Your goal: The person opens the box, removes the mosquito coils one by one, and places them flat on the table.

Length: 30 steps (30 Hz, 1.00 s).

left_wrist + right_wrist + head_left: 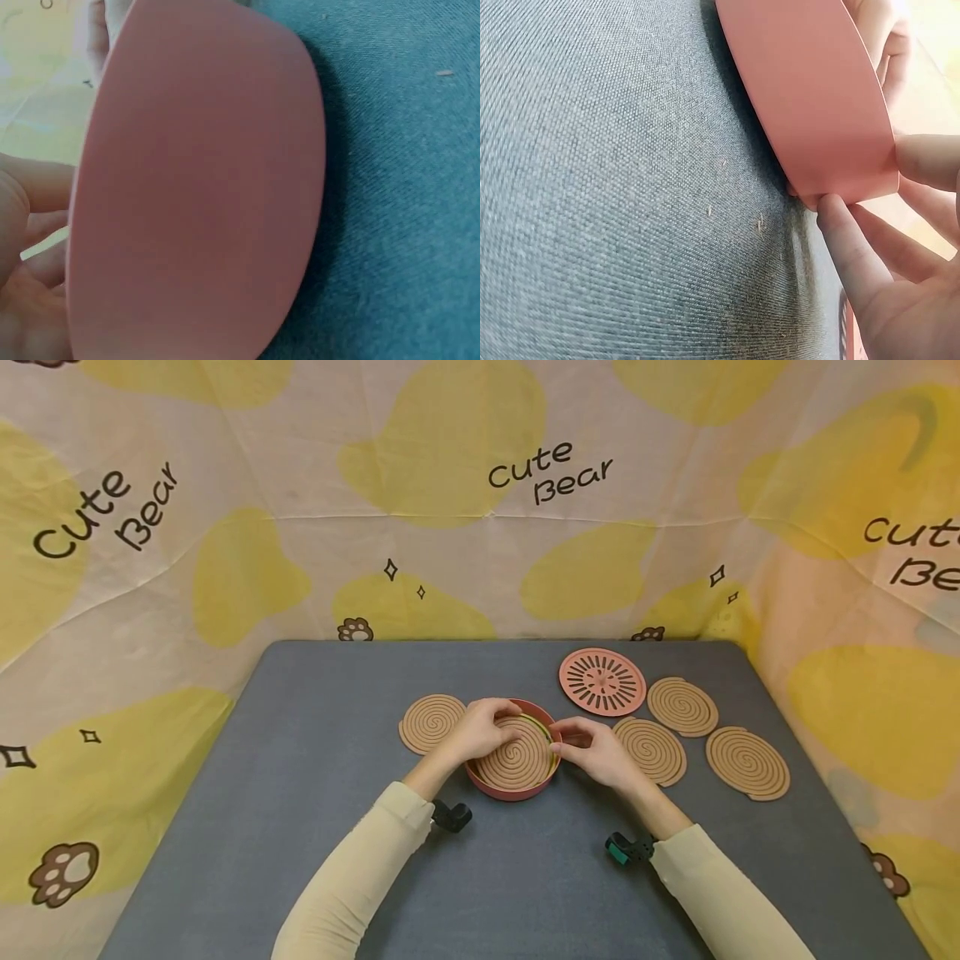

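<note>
A round pink mosquito coil box [504,794] stands on the table with a tan spiral mosquito coil [516,764] lying in its mouth. A yellow-green inner edge shows along the far right. From the left my left hand [483,729] reaches over the box, its thumb and fingers pinching the coil near its far edge. My right hand [596,750] holds the right side of the box. One finger [847,240] presses the outer wall low down, and another digit lies at the rim. In the left wrist view the box wall [202,180] hides most of the coil side.
One mosquito coil [432,723] lies left of the box. Several more, including one [748,762] farthest right, lie to the right. A pink slotted lid [602,682] rests at the back right. Printed cloth [450,552] walls the far side of the grey table [300,727].
</note>
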Tool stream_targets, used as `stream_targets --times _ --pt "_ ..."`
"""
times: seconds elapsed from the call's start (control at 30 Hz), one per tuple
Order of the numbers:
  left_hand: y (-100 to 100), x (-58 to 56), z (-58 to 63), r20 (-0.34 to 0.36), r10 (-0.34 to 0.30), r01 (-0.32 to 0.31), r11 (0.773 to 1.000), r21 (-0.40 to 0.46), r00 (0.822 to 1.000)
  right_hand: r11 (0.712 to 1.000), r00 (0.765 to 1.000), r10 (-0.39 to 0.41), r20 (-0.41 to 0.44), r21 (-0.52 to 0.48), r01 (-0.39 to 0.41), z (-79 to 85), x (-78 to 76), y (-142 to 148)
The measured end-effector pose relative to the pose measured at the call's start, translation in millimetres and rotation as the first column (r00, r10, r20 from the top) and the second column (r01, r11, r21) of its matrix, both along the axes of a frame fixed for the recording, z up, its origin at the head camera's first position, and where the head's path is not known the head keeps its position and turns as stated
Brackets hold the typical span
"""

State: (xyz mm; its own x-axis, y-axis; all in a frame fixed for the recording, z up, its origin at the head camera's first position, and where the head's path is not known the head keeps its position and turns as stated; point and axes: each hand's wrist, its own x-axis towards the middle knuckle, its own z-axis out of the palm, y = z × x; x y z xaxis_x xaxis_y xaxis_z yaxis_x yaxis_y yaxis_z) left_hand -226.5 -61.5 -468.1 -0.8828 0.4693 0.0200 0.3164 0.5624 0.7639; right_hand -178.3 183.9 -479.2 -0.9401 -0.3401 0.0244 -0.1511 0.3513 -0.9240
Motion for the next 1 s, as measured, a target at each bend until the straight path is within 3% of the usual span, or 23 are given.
stream_targets --times 0.07,0.17,0.5,1.0 --pt "-1.5 -1.5 -1.3 0.020 -0.006 0.005 1.000 0.028 1.000 1.000 1.000 -0.005 -0.004 -0.002 0.005 -11.0 -4.6 3.1" --pt "-3.2 -1.8 -1.4 0.031 -0.010 0.008 0.999 0.053 0.999 1.000 1.000 -0.010 -0.001 0.000 0.010 -9.7 -4.2 1.9" --pt "-7.0 0.6 3.7 0.043 -0.017 0.012 0.994 0.112 0.999 1.000 1.000 0.011 0.009 -0.002 -0.011 26.2 11.2 -7.2" --pt "-11.8 0.3 8.6 -0.006 -0.003 0.005 0.973 0.229 1.000 1.000 1.000 0.006 0.004 -0.007 -0.006 30.4 14.4 -9.0"
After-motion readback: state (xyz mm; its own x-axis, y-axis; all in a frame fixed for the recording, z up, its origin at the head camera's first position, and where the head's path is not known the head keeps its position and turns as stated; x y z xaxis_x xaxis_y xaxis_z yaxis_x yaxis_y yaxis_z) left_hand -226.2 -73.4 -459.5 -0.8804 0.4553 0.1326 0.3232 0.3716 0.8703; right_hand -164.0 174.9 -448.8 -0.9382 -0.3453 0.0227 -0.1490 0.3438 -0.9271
